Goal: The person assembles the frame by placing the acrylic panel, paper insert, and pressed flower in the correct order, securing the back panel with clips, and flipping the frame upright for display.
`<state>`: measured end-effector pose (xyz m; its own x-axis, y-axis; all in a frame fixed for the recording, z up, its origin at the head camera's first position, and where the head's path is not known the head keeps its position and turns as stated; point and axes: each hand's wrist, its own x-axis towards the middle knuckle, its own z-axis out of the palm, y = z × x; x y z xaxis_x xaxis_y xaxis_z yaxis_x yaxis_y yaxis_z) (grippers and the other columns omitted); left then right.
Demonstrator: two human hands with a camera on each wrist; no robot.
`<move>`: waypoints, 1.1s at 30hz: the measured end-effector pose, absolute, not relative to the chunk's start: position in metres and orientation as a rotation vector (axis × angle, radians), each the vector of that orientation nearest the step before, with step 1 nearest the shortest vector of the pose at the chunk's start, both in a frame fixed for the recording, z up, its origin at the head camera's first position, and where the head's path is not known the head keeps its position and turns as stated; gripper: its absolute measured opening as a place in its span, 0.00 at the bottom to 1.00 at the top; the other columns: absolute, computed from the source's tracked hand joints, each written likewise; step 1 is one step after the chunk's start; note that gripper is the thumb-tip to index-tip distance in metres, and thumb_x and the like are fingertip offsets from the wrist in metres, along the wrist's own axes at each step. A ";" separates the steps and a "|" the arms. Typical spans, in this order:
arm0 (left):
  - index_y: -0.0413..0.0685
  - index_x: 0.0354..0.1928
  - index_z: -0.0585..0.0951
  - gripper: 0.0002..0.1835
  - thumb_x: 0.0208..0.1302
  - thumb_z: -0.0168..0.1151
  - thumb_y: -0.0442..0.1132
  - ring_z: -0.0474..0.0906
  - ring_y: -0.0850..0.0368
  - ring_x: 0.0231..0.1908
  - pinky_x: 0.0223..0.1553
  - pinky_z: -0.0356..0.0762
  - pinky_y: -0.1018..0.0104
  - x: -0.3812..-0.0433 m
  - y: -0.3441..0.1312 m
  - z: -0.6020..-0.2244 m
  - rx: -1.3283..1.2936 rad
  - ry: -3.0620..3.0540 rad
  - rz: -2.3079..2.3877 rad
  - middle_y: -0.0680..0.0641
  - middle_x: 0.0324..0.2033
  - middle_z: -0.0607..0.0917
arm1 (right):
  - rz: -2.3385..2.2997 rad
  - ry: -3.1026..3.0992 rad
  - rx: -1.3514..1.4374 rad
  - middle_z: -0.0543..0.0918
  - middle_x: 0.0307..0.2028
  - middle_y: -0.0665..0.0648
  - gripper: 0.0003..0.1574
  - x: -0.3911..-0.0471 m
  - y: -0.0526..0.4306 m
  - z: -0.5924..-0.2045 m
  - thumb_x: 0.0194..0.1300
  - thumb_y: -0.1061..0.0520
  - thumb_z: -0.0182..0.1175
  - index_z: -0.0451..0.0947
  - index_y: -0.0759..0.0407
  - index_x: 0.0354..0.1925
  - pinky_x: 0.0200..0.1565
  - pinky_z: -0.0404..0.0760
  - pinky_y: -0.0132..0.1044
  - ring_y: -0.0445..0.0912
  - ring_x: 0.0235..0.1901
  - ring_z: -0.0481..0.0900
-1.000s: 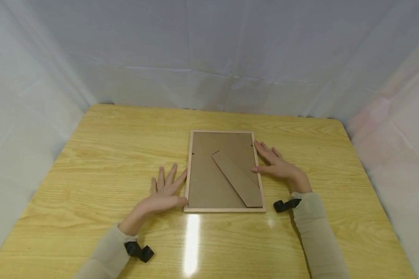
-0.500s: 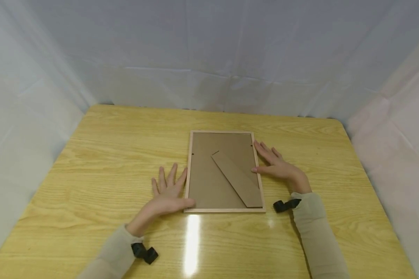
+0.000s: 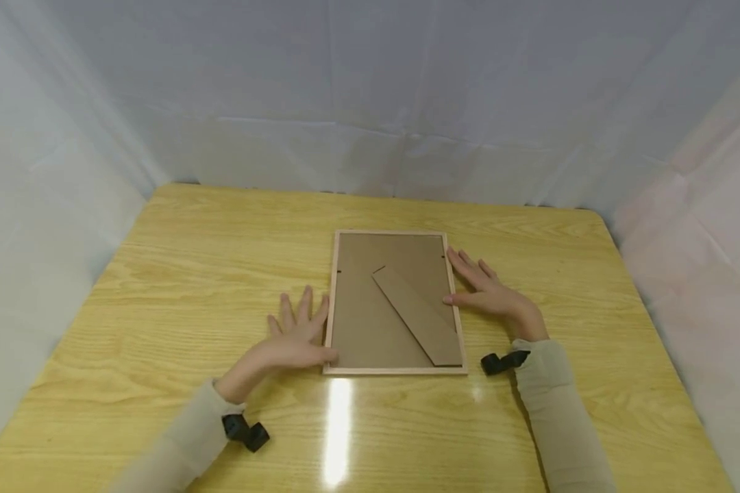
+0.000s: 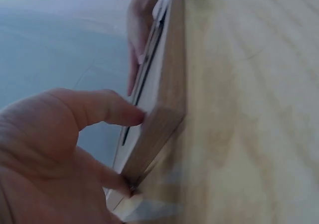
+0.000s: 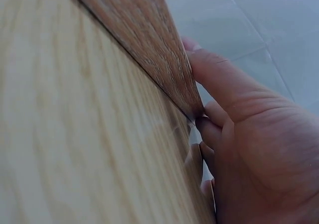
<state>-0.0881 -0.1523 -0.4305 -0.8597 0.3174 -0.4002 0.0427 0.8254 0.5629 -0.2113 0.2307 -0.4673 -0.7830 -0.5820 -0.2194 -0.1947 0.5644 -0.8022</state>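
Observation:
A picture frame [image 3: 364, 322] lies face down on the table, its brown backing board up. Slanting across the board is a flat easel stand [image 3: 418, 318]. My left hand [image 3: 291, 346] is at the frame's lower left corner, fingers spread on the table and thumb over the rim. In the left wrist view that thumb touches the wooden edge [image 4: 172, 64] near the corner. Along the right side lies my right hand [image 3: 490, 294], fingers extended beside the edge and thumb on the rim. The right wrist view has its thumb [image 5: 219, 72] against the wooden side [image 5: 144, 40].
The yellow wood-grain table [image 3: 222, 226] extends around the frame on all sides. Pale cloth [image 3: 370, 82] hangs behind it and at both sides. Each wrist wears a small black device, one by the left sleeve [image 3: 179, 438], one by the right sleeve [image 3: 561, 404].
The left thumb has moved in over the frame's rim, then drawn back slightly, the left wrist shifting with it. The right hand and the frame have stayed practically still.

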 end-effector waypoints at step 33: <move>0.42 0.77 0.55 0.54 0.55 0.75 0.52 0.31 0.17 0.69 0.56 0.38 0.14 -0.112 -0.143 -0.398 0.240 2.521 0.469 0.27 0.74 0.39 | -1.113 2.338 -0.627 0.29 0.78 0.51 0.57 -0.215 0.230 -0.466 0.69 0.44 0.62 0.35 0.38 0.79 0.69 0.21 0.62 0.51 0.74 0.16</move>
